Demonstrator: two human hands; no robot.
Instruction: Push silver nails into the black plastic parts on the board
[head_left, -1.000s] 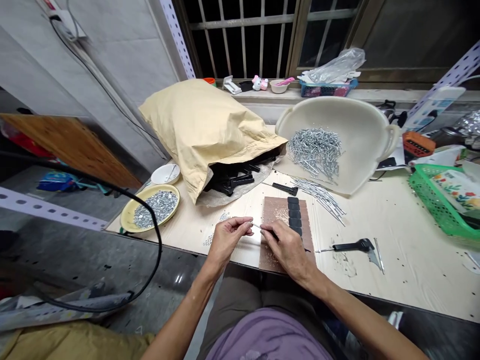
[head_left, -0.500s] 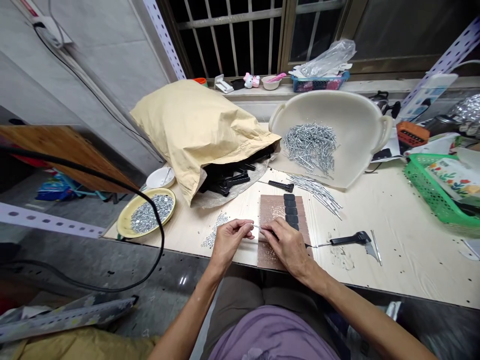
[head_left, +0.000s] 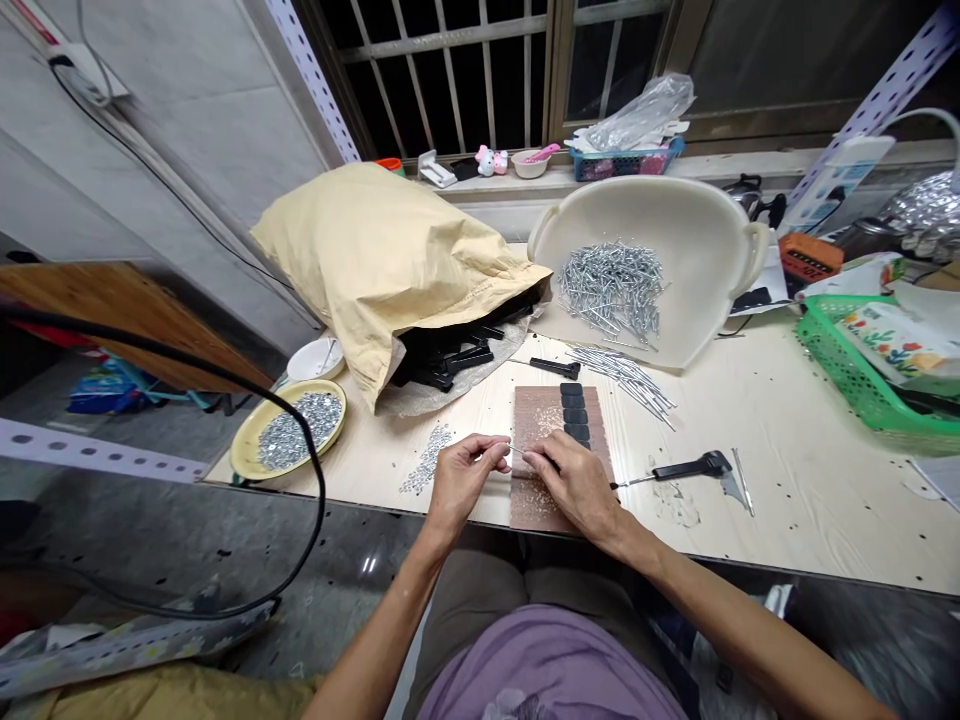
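Thin metal rod (head_left: 517, 448) bridged the narrow gap between the two sets of fingertips, showing against the left edge of a brown board. Beneath everything, the pale surface (head_left: 825, 480) carried the work; its front edge ran near the hands, so keeping the rod well in over it seemed wise, as a dropped piece could roll off. A cream sack (head_left: 390, 240) lay with its mouth open on black parts (head_left: 450, 370), and a white basin (head_left: 697, 270) held a heap of metal pins (head_left: 611, 290). The brown board (head_left: 544, 505) lay partly under the right hand (head_left: 576, 485), whose grip was pinching one end of the rod; something dark showed under its fingers, too hidden to name. The left hand (head_left: 459, 480) had its grip pressed around the other end. Good handling, I judged, called for one hand as a still anchor and the other for fine turning, with a light pinch, forearms low, and the rod straight between them. The left wrist was best kept clear of the small metal bits (head_left: 427, 462) scattered beside it.

Compared with a second earlier, the view had swung, setting sack, basin and board farther left; more of the metal bits showed past the left hand, while both pinches looked unchanged.
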